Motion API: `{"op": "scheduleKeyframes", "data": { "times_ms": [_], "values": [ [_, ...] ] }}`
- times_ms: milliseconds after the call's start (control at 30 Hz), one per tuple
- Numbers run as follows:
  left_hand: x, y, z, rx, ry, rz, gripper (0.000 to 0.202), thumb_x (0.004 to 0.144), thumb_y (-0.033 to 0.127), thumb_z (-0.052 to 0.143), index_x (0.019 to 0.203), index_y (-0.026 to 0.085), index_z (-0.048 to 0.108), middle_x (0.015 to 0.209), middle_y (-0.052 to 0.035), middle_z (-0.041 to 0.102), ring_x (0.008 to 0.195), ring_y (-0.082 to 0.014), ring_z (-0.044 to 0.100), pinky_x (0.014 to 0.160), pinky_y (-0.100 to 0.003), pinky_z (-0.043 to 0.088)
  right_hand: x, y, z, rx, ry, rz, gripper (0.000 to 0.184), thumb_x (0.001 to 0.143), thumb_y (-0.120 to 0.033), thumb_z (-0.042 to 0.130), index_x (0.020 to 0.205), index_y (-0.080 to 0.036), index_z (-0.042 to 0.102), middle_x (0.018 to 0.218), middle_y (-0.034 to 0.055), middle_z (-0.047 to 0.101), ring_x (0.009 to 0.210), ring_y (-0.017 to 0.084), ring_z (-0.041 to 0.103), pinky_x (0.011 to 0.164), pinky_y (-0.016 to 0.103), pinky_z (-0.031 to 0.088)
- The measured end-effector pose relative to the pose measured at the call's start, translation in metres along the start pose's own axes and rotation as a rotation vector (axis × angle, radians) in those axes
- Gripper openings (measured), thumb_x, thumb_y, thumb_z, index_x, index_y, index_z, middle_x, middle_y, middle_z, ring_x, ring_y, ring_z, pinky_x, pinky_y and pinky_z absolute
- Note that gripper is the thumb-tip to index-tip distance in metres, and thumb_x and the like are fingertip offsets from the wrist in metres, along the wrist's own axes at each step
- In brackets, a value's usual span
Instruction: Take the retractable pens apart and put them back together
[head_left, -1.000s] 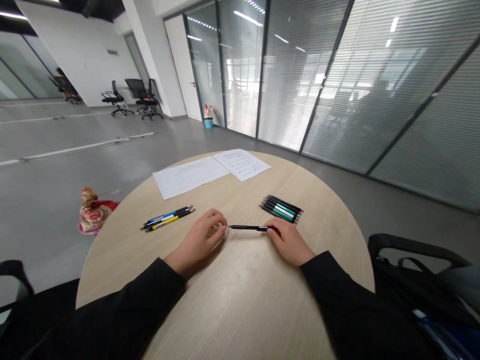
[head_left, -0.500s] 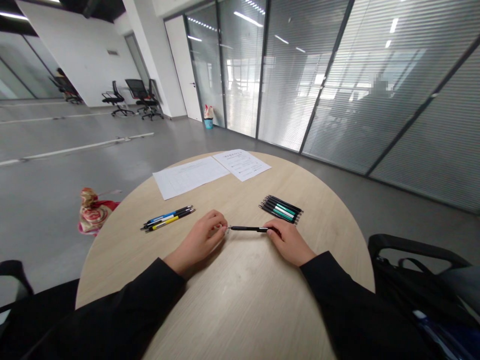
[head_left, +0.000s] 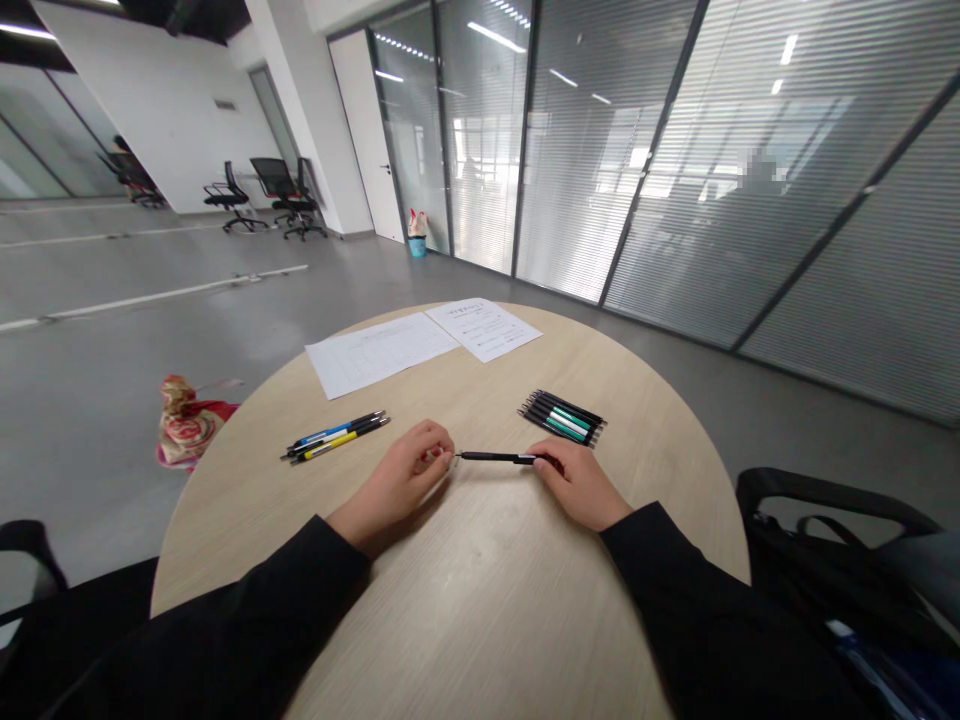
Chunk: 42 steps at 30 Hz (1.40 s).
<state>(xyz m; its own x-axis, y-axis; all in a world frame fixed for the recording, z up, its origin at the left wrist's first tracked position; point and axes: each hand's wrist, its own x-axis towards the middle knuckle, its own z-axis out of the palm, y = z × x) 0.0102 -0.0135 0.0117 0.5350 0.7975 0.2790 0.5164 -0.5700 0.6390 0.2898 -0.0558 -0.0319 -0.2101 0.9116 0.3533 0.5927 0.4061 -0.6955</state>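
A black pen [head_left: 499, 457] lay between two bare hands at a round wood table [head_left: 487, 640].

The pen lay crosswise, roughly at 12 o'clock from the person, on the tabletop. The left hand [head_left: 397, 477] was curled, its fingers pressed together, their tips at the pen's narrow tip. The right hand [head_left: 577, 487] rested with its fingers pressed together over the pen's other end, hiding it. Whether either hand pinched the pen could not be told. Toward 10 o'clock lay a small group of blue and yellow pens [head_left: 337, 437], and toward 1 o'clock a tight row of green-and-white banded pens [head_left: 562, 418]. Two printed paper sheets [head_left: 424, 342] sat at the far edge at 12 o'clock. A patterned cloth bag [head_left: 186, 425] stood on the floor beyond the table at 9 o'clock.
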Motion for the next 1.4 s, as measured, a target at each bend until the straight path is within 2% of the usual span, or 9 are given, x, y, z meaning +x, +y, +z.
{"op": "scheduleKeyframes", "data": {
  "times_ms": [200, 567, 800, 1400],
  "values": [
    [0.0003, -0.0015, -0.0001, -0.004, -0.006, 0.009, 0.018, 0.096, 0.029, 0.049, 0.085, 0.019, 0.059, 0.093, -0.0056, 0.060, 0.085, -0.0201, 0.056, 0.078, -0.033, 0.047, -0.0003, -0.0001, 0.0000, 0.011, 0.002, 0.018, 0.018, 0.093, -0.011, 0.055, 0.097, -0.018, 0.071, 0.095, 0.0061, 0.072, 0.090, 0.022, 0.066, 0.084, 0.034, 0.048],
    [0.0001, 0.0047, -0.0020, 0.010, -0.014, 0.015, 0.020, 0.096, 0.030, 0.048, 0.084, 0.019, 0.059, 0.092, -0.0062, 0.060, 0.083, -0.0203, 0.057, 0.076, -0.033, 0.048, -0.0002, 0.0007, 0.0004, 0.031, 0.021, 0.029, 0.018, 0.094, -0.014, 0.054, 0.097, -0.018, 0.071, 0.097, 0.0067, 0.073, 0.091, 0.022, 0.067, 0.085, 0.035, 0.049],
    [-0.0004, 0.0041, -0.0018, 0.025, 0.047, 0.013, 0.017, 0.096, 0.028, 0.048, 0.085, 0.019, 0.058, 0.092, -0.0051, 0.061, 0.081, -0.0190, 0.056, 0.074, -0.031, 0.048, 0.0001, -0.0011, 0.0002, 0.055, 0.009, 0.040, 0.018, 0.094, -0.016, 0.054, 0.095, -0.019, 0.072, 0.096, 0.0065, 0.075, 0.089, 0.022, 0.068, 0.082, 0.034, 0.050],
    [0.0005, -0.0019, -0.0001, 0.003, 0.003, 0.009, 0.021, 0.097, 0.032, 0.050, 0.088, 0.019, 0.063, 0.097, -0.0070, 0.062, 0.087, -0.0208, 0.059, 0.082, -0.035, 0.050, -0.0001, -0.0031, 0.0006, 0.064, -0.008, 0.034, 0.018, 0.094, -0.018, 0.056, 0.096, -0.019, 0.073, 0.096, 0.0068, 0.075, 0.088, 0.022, 0.067, 0.082, 0.035, 0.050]
  ]
}}
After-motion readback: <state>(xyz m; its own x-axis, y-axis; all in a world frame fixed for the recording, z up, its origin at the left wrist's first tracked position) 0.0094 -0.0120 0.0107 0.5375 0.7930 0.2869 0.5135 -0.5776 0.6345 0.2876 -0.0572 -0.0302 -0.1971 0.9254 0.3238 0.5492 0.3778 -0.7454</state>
